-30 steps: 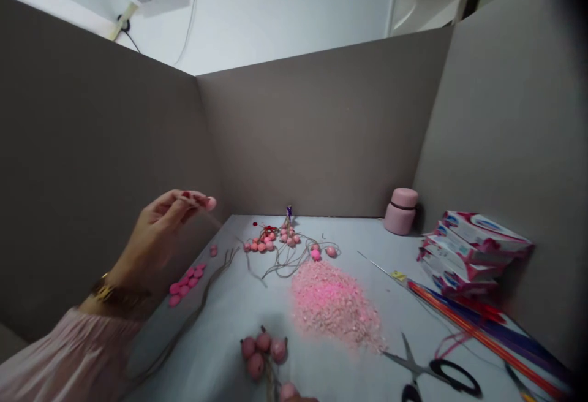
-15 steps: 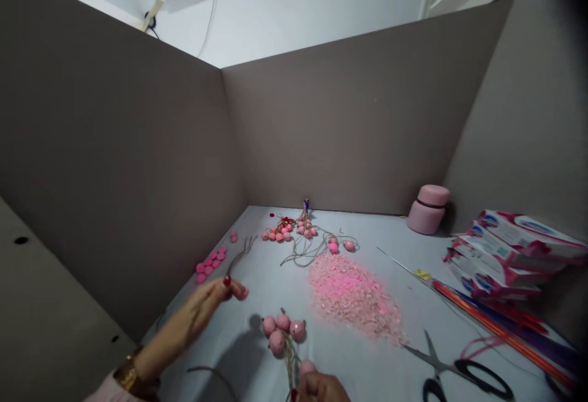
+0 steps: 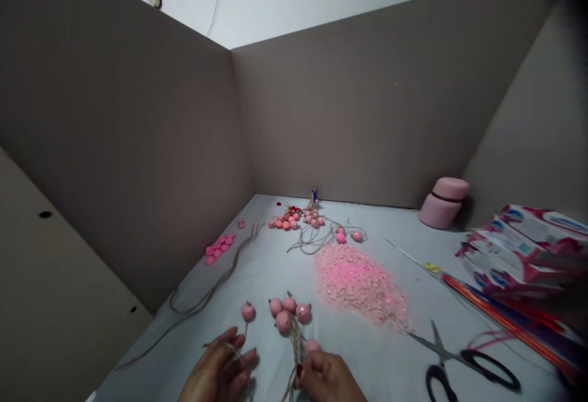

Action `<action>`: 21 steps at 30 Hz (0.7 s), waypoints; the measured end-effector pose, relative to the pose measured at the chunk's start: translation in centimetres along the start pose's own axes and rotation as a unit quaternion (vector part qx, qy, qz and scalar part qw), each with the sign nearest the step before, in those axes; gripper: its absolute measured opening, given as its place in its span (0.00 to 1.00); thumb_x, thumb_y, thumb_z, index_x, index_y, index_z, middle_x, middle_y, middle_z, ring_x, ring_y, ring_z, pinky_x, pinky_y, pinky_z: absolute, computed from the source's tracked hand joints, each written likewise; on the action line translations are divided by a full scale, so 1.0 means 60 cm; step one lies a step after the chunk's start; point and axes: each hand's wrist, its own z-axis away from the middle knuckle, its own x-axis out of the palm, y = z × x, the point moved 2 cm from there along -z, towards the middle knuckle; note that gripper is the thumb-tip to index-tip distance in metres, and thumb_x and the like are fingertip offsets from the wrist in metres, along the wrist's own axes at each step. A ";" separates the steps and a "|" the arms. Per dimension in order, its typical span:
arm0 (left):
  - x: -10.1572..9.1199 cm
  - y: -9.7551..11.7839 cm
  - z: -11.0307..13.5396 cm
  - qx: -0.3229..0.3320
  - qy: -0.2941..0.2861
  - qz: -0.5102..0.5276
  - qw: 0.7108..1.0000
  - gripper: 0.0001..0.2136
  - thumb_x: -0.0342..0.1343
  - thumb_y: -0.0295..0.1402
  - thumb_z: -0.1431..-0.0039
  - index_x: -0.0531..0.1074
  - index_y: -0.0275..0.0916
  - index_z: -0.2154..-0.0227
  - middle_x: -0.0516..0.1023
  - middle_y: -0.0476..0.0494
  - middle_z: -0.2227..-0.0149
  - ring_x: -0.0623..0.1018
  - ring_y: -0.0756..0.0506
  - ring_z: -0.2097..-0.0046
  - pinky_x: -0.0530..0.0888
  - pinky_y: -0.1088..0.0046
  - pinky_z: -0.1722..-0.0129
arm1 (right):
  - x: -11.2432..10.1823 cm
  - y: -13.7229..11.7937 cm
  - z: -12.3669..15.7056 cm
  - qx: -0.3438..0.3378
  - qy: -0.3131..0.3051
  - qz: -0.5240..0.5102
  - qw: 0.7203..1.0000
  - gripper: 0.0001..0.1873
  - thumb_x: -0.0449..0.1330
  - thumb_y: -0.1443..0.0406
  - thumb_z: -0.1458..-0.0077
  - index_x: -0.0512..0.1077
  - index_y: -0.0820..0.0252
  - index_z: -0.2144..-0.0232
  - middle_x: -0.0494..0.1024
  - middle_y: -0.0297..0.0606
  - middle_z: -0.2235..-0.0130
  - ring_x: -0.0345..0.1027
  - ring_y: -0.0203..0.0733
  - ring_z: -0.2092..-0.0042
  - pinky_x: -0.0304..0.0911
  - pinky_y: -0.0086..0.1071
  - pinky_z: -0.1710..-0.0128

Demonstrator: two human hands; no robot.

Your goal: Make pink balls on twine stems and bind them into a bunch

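Observation:
My right hand is closed at the bottom middle, pinching the twine stems of a bunch of pink beads. Another pink bead pokes out beside its fingers. To the left, my left hand is loosely curled with a thin cord running across its fingers. A single pink bead lies just beyond the fingertips, its string leading down to that hand. The lower ends of the cords are partly hidden by the hands.
Long loose cords lie at left, near bright pink discs. Further back are beaded bunches. A pink granule pile, open scissors, a pink jar, and stacked boxes are rightward. Grey panels enclose the table.
My left hand has let go of the long cords at left and come back beside the bunch, with a single bead on a string there. The view has tilted slightly down.

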 end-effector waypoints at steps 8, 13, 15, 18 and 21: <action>0.026 0.020 0.044 -0.049 0.085 0.187 0.978 0.11 0.46 0.22 0.41 0.66 0.38 0.77 0.77 0.47 0.77 0.81 0.48 0.74 0.77 0.76 0.74 | -0.001 -0.004 0.007 -0.017 -0.022 -0.049 0.998 0.15 0.59 0.58 0.55 0.74 0.65 0.81 0.73 0.36 0.78 0.62 0.37 0.74 0.54 0.28 0.71; 0.003 -0.004 0.036 -0.092 0.051 0.120 0.987 0.06 0.51 0.25 0.43 0.70 0.37 0.74 0.68 0.55 0.84 0.62 0.58 0.92 0.58 0.87 0.96 | -0.004 -0.011 0.010 -0.022 -0.025 -0.052 0.998 0.15 0.60 0.58 0.55 0.75 0.65 0.80 0.74 0.36 0.78 0.63 0.37 0.73 0.54 0.29 0.70; -0.002 -0.006 0.035 -0.070 0.000 0.081 0.994 0.04 0.57 0.31 0.48 0.72 0.38 0.69 0.63 0.59 0.85 0.55 0.59 0.92 0.50 0.87 0.97 | -0.004 -0.009 0.009 -0.018 -0.036 -0.063 0.997 0.15 0.60 0.57 0.55 0.75 0.66 0.80 0.74 0.37 0.78 0.63 0.37 0.73 0.54 0.29 0.69; 0.001 0.000 0.044 0.017 -0.024 -0.022 0.999 0.15 0.65 0.40 0.58 0.73 0.41 0.67 0.61 0.59 0.84 0.57 0.58 0.87 0.54 0.87 0.91 | -0.004 -0.005 0.007 -0.019 -0.045 -0.079 0.996 0.18 0.61 0.54 0.55 0.75 0.65 0.80 0.74 0.38 0.77 0.63 0.37 0.73 0.55 0.29 0.69; 0.023 -0.001 0.057 0.114 -0.066 -0.158 0.979 0.18 0.61 0.49 0.57 0.73 0.42 0.68 0.62 0.57 0.84 0.61 0.54 0.82 0.61 0.82 0.84 | -0.005 -0.004 0.007 -0.013 -0.045 -0.082 0.996 0.20 0.62 0.51 0.56 0.75 0.65 0.80 0.73 0.36 0.78 0.62 0.36 0.74 0.54 0.28 0.70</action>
